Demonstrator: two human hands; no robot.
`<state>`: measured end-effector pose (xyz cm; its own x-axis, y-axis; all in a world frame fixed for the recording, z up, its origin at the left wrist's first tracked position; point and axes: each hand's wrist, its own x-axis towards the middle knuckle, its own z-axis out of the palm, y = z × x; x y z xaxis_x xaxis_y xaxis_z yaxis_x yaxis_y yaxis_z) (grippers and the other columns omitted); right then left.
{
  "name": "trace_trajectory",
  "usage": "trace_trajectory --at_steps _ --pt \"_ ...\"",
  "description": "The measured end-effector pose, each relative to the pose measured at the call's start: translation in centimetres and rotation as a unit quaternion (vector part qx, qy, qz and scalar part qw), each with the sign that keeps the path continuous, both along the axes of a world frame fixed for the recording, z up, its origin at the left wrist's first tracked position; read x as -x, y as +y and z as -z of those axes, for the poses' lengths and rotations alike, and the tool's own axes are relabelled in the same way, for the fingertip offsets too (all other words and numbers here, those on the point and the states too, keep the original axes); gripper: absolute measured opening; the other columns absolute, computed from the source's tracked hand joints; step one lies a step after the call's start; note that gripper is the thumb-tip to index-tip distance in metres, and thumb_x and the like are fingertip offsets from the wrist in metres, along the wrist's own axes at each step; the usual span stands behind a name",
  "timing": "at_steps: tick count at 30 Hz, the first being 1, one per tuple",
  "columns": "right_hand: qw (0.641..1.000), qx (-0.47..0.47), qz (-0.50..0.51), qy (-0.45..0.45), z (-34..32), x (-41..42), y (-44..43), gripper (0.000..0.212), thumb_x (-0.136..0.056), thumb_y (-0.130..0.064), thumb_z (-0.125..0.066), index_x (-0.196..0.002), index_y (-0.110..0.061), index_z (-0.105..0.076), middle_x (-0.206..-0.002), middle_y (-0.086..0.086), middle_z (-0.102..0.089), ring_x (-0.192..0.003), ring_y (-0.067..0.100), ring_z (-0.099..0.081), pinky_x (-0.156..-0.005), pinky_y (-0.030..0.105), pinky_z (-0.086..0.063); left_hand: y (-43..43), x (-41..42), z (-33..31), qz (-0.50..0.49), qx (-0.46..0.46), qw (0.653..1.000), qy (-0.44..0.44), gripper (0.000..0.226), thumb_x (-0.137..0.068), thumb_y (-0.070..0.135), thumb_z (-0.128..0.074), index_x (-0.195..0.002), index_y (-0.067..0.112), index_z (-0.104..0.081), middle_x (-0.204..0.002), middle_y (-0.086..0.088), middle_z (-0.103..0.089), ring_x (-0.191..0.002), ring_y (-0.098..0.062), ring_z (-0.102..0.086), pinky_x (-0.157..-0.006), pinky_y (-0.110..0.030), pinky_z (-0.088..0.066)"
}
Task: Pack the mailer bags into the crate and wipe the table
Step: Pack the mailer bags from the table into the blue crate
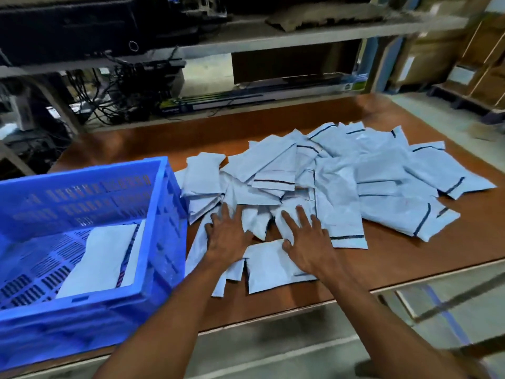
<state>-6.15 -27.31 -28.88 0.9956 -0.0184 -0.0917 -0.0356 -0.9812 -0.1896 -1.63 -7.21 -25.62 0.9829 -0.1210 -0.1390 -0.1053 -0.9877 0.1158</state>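
**Pale bags waiting under flat hands**

Pale grey mailer bags [328, 176] are lying in a loose heap across the brown worktop [410, 258], spreading right and away from the person. Both hands are resting flat on the near edge of the heap, fingers spread wide and gripping nothing: left hand [228, 236], right hand [307, 239]. The blue crate [164, 242] is sitting just left of the heap, nearer the left hand, already holding a few bags.

A: Hands?
B: I see left hand [228, 236] and right hand [307, 239] flat, fingers spread, on the bags [336, 170].
A: Crate [161, 220]?
B: Left of them, on the table [410, 258], a few bags inside.
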Motion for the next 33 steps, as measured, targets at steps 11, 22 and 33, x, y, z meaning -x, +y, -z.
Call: trace_trajectory --at_steps 11,22,33 --pt "0.996 -0.032 -0.042 -0.067 -0.4 3.7 3.2 0.072 -0.09 -0.061 -0.035 -0.154 -0.044 -0.007 -0.165 -0.001 -0.006 -0.144 0.033 -0.02 -0.107 0.053 -0.032 1.2 5.5 0.5 -0.035 0.017 0.999 0.015 0.087 -0.086 0.079 -0.033 -0.153 0.043 0.01 -0.163 -0.008 0.012 -0.139 -0.047 -0.02 -0.108 -0.061 -0.026" --pt "0.981 -0.091 -0.027 -0.171 -5.8 4.5 4.9 0.062 -0.095 -0.051 -0.033 -0.154 -0.037 -0.019 -0.163 0.001 -0.019 -0.135 0.037 -0.038 -0.103 0.054 -0.039 2.6 8.9 -7.2 -0.038 0.03 0.994 -0.095 0.073 -0.092 0.067 -0.024 -0.153 0.042 0.007 -0.164 -0.003 0.011 -0.136 -0.041 -0.017 -0.107 -0.057 -0.026" --pt "0.901 -0.239 -0.175 -0.317 -21.5 1.0 23.1 0.062 -0.094 -0.044 -0.039 -0.154 -0.032 -0.025 -0.161 0.003 -0.023 -0.135 0.03 -0.029 -0.111 0.046 -0.029 26.9 7.6 -22.3 -0.1 0.212 0.928 -0.289 0.08 -0.076 0.077 -0.031 -0.15 0.047 -0.024 -0.159 0.003 -0.024 -0.141 -0.031 -0.028 -0.116 -0.05 -0.024"
